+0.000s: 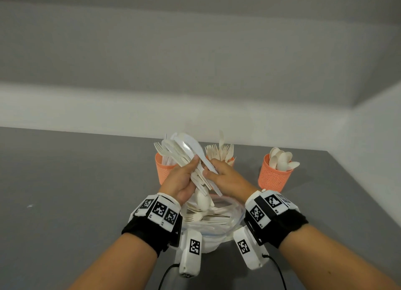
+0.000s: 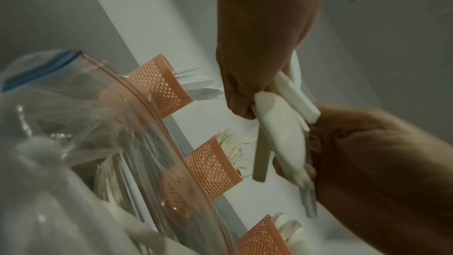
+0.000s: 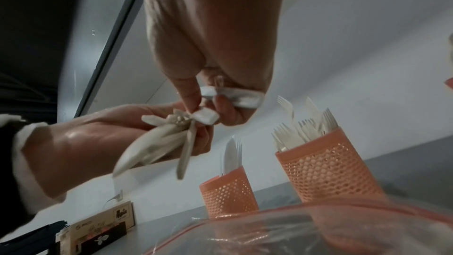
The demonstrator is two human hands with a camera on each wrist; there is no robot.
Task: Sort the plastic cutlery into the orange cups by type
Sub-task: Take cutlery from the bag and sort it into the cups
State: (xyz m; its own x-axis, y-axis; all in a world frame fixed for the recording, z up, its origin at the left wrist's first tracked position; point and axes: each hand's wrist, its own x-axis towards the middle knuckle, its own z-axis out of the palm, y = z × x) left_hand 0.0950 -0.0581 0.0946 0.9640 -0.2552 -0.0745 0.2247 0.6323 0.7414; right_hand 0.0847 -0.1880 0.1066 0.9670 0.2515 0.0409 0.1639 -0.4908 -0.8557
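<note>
Currently your left hand (image 1: 181, 179) is clenched round a mixed bundle of white and cream plastic cutlery (image 1: 187, 157), handles down, heads fanned up and away from you. Your right hand (image 1: 225, 178) pinches one white plastic knife (image 1: 206, 159) between thumb and fingers at the edge of that bundle; the right wrist view shows its handle end at your fingertips (image 3: 190, 92).

Both hands hover above an open clear zip-top plastic bag (image 1: 235, 213) on the grey table (image 1: 65, 181), with more cutlery lying inside.

Beyond the hands stand three orange mesh cups:
- left cup (image 1: 161, 170): knives, at least one fork
- middle cup (image 3: 326, 170): forks
- right cup (image 1: 273, 176): spoons

A printed cardboard box (image 3: 98, 228) lies at the left table edge.
</note>
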